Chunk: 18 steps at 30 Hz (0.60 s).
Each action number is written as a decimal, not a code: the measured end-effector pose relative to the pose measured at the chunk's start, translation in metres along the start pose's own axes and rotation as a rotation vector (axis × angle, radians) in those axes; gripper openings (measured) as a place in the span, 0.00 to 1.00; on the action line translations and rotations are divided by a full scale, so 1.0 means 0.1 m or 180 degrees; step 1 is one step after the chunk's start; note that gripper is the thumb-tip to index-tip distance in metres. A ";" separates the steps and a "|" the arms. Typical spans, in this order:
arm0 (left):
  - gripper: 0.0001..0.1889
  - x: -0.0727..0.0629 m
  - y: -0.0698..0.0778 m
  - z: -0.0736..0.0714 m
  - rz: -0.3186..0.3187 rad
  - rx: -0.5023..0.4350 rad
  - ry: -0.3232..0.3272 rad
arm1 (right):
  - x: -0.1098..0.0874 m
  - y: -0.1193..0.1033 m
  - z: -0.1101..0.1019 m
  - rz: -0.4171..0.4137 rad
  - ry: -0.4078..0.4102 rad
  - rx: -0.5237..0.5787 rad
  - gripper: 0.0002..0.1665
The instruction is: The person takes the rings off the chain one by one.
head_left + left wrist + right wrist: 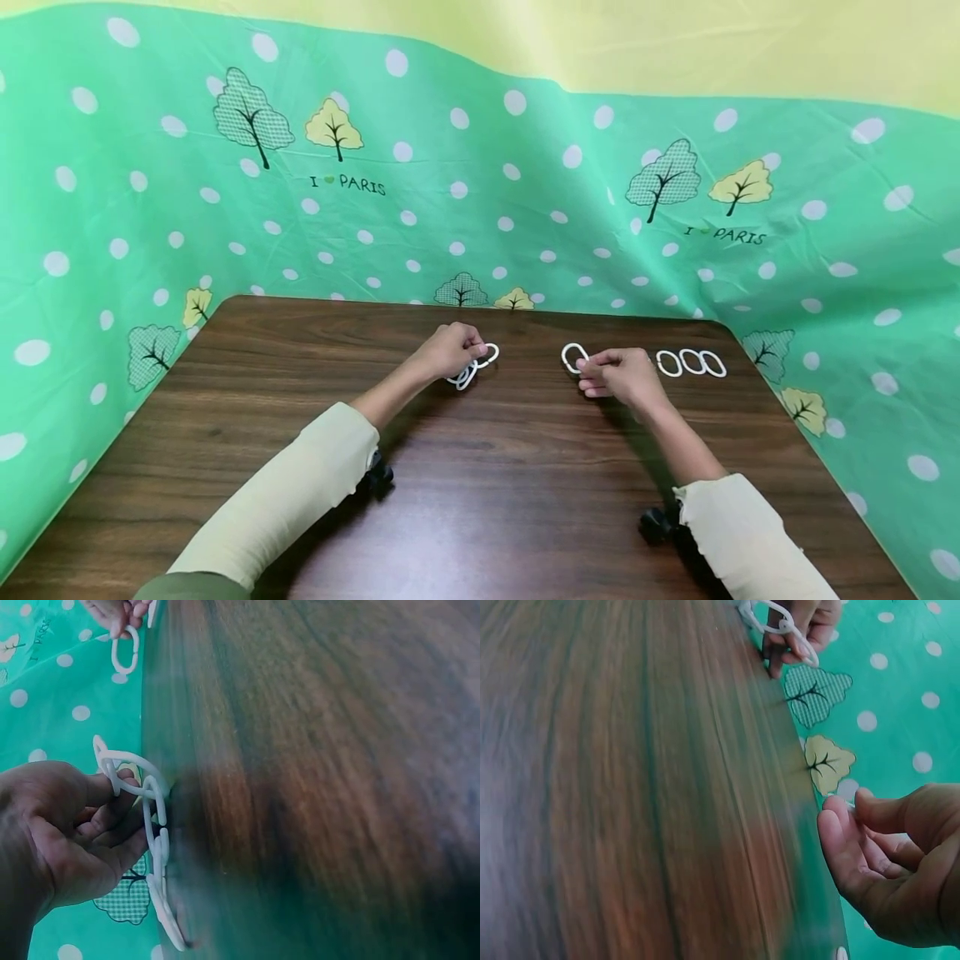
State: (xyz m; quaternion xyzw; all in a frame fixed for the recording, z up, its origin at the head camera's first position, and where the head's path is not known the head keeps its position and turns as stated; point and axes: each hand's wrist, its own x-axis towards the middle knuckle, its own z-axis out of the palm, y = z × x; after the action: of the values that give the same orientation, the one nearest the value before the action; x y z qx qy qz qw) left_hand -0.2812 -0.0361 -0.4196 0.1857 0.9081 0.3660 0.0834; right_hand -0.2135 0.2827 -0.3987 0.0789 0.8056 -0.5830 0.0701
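Note:
My left hand (452,350) pinches a white plastic chain link at the end of a short chain (152,796). In the left wrist view the chain's other links hang down past the fingers to the table. Between thumb and fingertips, my right hand (626,379) pinches a single white oval link (565,360), held upright and apart from the chain. The right wrist view shows just a sliver of that link behind the fingertips. Several loose white links (703,363) lie in a row to the right of this hand, one partly hidden by it.
A brown wood-grain table (487,483) lies beneath both hands. Green dotted cloth (480,208) with printed trees stands along the table's back and sides. Black wrist gear (378,477) shows below the left sleeve.

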 end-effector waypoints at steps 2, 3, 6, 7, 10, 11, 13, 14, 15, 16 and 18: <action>0.12 0.09 -0.08 0.04 -0.0001 0.0085 -0.0011 | 0.00 0.02 -0.05 0.0080 0.0012 0.0023 0.23; 0.12 0.12 -0.10 0.05 -0.0017 0.0115 -0.0027 | -0.01 0.02 -0.08 0.0113 0.0015 0.0027 0.23; 0.11 0.14 -0.09 0.07 -0.0076 0.0236 -0.0059 | -0.02 0.05 -0.15 0.0226 0.0045 0.0036 0.22; 0.12 0.17 -0.12 0.09 -0.0066 0.0277 -0.0050 | -0.02 0.06 -0.17 0.0259 0.0051 0.0037 0.21; 0.12 0.25 -0.21 0.14 -0.0056 0.0373 -0.0037 | -0.01 0.09 -0.24 0.0353 0.0058 0.0041 0.20; 0.13 0.29 -0.26 0.17 -0.0045 0.0399 -0.0018 | -0.01 0.09 -0.26 0.0375 0.0059 0.0045 0.19; 0.14 0.36 -0.33 0.20 -0.0061 0.0417 -0.0023 | 0.00 0.10 -0.30 0.0435 0.0068 0.0048 0.18; 0.14 0.40 -0.37 0.22 -0.0062 0.0425 -0.0018 | 0.00 0.11 -0.32 0.0467 0.0071 0.0046 0.17; 0.14 0.44 -0.41 0.24 -0.0070 0.0429 -0.0010 | 0.01 0.11 -0.34 0.0503 0.0072 0.0043 0.17; 0.14 0.46 -0.44 0.25 -0.0080 0.0426 -0.0007 | 0.01 0.12 -0.35 0.0541 0.0075 0.0042 0.16; 0.14 0.50 -0.49 0.27 -0.0075 0.0431 -0.0010 | 0.02 0.13 -0.39 0.0626 0.0081 0.0048 0.15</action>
State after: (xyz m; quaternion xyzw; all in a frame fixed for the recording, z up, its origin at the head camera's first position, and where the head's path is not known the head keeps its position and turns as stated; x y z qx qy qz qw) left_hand -0.3328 -0.0315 -0.4732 0.1808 0.9328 0.3024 0.0765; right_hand -0.2136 0.3235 -0.3994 0.1656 0.7903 -0.5783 0.1161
